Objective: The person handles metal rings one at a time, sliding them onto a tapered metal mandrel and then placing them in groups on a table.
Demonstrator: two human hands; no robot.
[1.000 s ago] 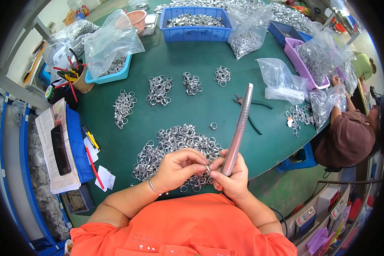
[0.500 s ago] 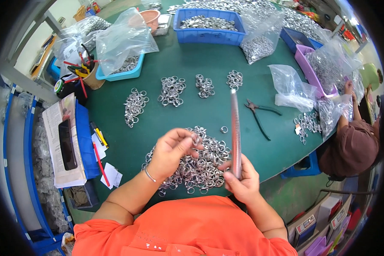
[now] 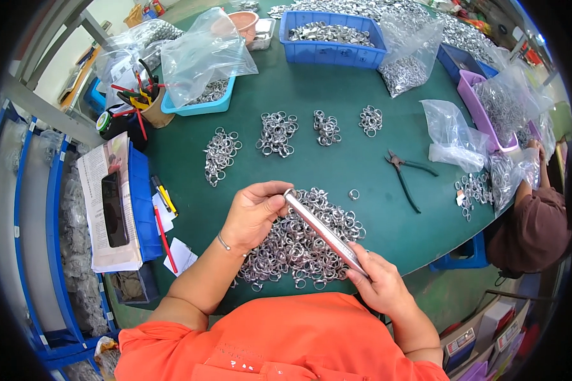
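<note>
My right hand (image 3: 382, 279) grips the thick end of a metal ring mandrel (image 3: 324, 232), which slants up to the left over a heap of silver rings (image 3: 292, 254). At the mandrel's narrow tip, my left hand (image 3: 253, 214) pinches a silver ring (image 3: 290, 192) between thumb and fingers. The ring sits at the tip; how far it is slipped on I cannot tell. One loose ring (image 3: 354, 194) lies right of the heap. Beyond are smaller ring piles: one at left (image 3: 221, 155), a larger one (image 3: 277, 134), and two more to the right.
Cutting pliers (image 3: 405, 174) lie right on the green table (image 3: 248, 89). A blue bin (image 3: 333, 47) of metal pieces and plastic bags stand at the back. At left are a phone (image 3: 114, 209) on newspaper and pens. Another person (image 3: 532, 222) sits at the right edge.
The mandrel has tilted from upright to slanting left, and its tip now meets the ring in my left hand. The whole view has shifted slightly.
</note>
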